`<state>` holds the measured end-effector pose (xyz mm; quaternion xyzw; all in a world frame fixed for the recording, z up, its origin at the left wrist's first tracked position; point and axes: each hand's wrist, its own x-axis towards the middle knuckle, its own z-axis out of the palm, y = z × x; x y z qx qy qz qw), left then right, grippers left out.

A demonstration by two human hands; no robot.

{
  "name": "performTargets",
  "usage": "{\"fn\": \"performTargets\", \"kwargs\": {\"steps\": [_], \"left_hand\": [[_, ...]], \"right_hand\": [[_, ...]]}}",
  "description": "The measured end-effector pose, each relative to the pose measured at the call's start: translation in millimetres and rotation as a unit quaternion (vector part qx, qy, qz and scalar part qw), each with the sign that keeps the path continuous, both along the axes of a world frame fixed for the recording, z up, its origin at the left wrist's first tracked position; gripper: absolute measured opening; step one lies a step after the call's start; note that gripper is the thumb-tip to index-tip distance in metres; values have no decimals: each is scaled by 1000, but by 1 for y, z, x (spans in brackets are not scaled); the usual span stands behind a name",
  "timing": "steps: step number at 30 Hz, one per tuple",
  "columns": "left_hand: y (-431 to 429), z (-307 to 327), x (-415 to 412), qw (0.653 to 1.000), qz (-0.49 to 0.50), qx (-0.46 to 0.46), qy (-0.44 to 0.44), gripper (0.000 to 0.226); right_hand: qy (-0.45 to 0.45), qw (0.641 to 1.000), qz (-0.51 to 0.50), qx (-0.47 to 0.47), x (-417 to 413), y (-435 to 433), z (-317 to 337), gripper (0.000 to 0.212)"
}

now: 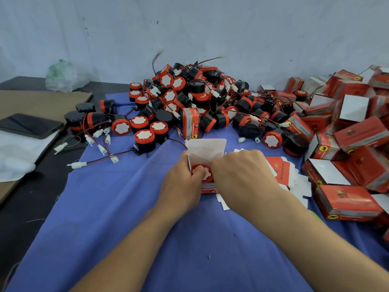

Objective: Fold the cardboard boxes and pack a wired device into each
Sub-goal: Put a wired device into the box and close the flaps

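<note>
- Hands both on one small open box in the middle of the blue cloth, right in front of the person.
- The left hand grips the box's left side, with the thumb pressed onto the wired device sitting inside, red rim and white face up.
- The right hand is curled over the box's right side. Its fingertips are hidden, so can't tell exactly how they sit.
- The box's white top flap stands open behind the device.
- A big pile of loose devices sits just beyond: black-and-red bodies, thin wires and white plugs everywhere.
- One closed red box stands upright at the near edge of that pile.
- Flat box blanks are stacked just right of the right hand.
- A heap of folded red boxes runs along the right side, several with white flaps up.
- Off the cloth on the left, there's a dark phone on a brown cardboard sheet, plus a crumpled plastic bag by the wall.
</note>
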<state>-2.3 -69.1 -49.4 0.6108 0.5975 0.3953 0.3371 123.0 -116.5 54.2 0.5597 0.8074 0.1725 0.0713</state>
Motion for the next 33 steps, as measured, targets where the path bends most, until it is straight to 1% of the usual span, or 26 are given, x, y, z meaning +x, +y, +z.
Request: {"fn": "performTargets", "kwargs": {"steps": [3, 5, 6, 7, 8, 10, 12, 13, 16, 18, 19, 20, 22, 24, 28, 29, 30, 31, 33], "left_hand": [[-1, 1, 1, 1000, 2, 4, 1, 30], [-1, 1, 1, 1000, 3, 5, 2, 31], [-1, 1, 1, 1000, 2, 5, 2, 32], [-1, 2, 0, 1000, -2, 6, 4, 33], [-1, 1, 0, 1000, -8, 7, 5, 33], [1, 0, -1, 1000, -16, 8, 9, 31], [2, 0, -3, 1000, -18, 4, 11, 28], [3, 1, -4, 1000, -20, 2, 8, 26], [3, 1, -5, 1000, -24, -3, -2, 19], [3, 1, -6, 1000, -30, -5, -2, 20], [3, 1, -6, 999, -34, -4, -1, 19], [4, 1, -7, 999, -36, -1, 1, 18], [5, 0, -7, 999, -35, 10, 7, 19], [6, -2, -7, 999, -33, 16, 14, 20], [3, -2, -5, 999, -38, 17, 22, 18], [2, -1, -5, 999, -40, 19, 22, 20], [1, 0, -5, 999, -43, 21, 22, 24], [0, 1, -6, 999, -45, 21, 19, 26], [0, 2, -7, 999, -49, 15, 9, 21]], "right_hand": [[-11, 997, 28, -68, 7, 8, -5, 34], [-17, 991, 30, -130, 15, 20, -1, 22], [-18, 988, 30, -153, 19, 26, 1, 19], [0, 986, 21, -164, 22, 32, 2, 21], [39, 986, 5, -161, 23, 36, 2, 20], [109, 989, -28, -98, 22, 40, -1, 13], [114, 993, -33, -19, 20, 42, -9, 17], [114, 993, -38, 3, 21, 44, -14, 18], [133, 989, -56, 30, 21, 48, -21, 16], [114, 990, -47, 62, 19, 50, -26, 10], [99, 991, -44, 78, 16, 50, -27, 11], [82, 992, -40, 82, 12, 50, -28, 19], [61, 996, -29, 56, 3, 48, -29, 32], [72, 996, -39, 21, -1, 47, -27, 34], [102, 989, -63, -91, 8, 49, -12, 36], [117, 987, -65, -91, 9, 49, -12, 34], [138, 985, -68, -72, 10, 49, -13, 29], [157, 984, -74, -40, 9, 47, -17, 23], [170, 981, -89, 23, 7, 39, -27, 21]]}}
